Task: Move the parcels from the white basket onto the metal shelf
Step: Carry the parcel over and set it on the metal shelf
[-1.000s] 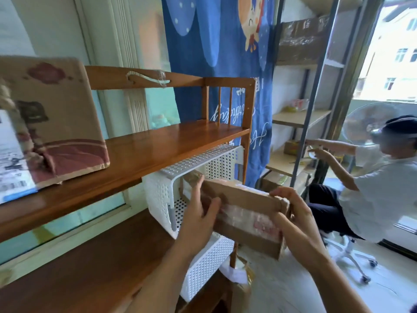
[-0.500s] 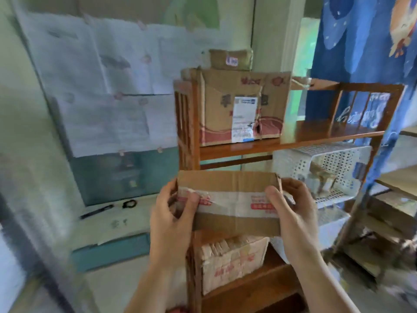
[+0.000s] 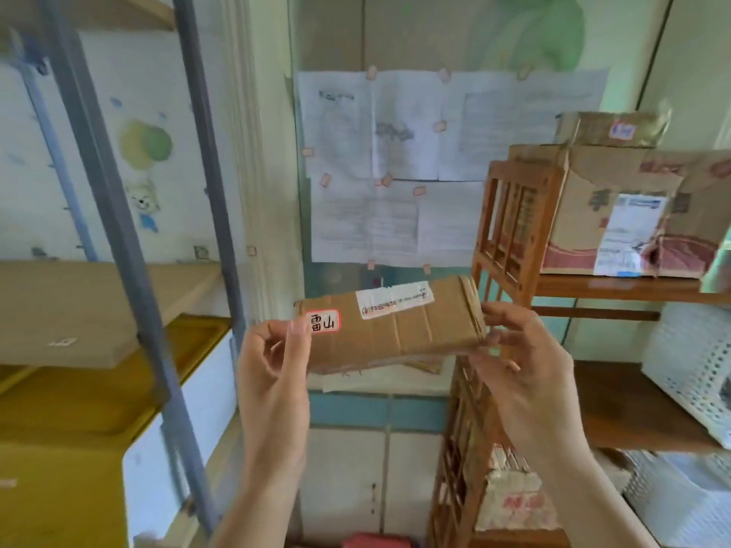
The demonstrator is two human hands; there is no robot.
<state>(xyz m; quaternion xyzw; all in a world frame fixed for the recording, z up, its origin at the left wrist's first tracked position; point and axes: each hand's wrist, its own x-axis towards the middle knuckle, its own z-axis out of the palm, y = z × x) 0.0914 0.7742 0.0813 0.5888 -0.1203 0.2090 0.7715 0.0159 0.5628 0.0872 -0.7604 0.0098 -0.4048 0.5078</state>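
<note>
I hold a flat brown cardboard parcel (image 3: pixel 395 326) in mid-air at the centre of the view. It carries a white label and a small red-edged sticker. My left hand (image 3: pixel 273 369) pinches its left end near the sticker. My right hand (image 3: pixel 522 365) grips its right end. The metal shelf (image 3: pixel 130 239), with grey uprights and wooden boards, stands at the left, one flat box (image 3: pixel 63 314) lying on its board. The white basket (image 3: pixel 688 369) sits at the far right on the wooden rack's lower board; its contents are hidden.
A wooden rack (image 3: pixel 510 231) stands right of centre with a large cardboard box (image 3: pixel 625 207) on its upper board and a smaller box (image 3: pixel 609 128) on top. Paper sheets (image 3: pixel 395 164) are taped to the wall behind. More packages sit low in the rack.
The view has swung left, from the wooden rack and basket toward the metal shelf. The parcel has come along in both hands and its labelled face now shows.
</note>
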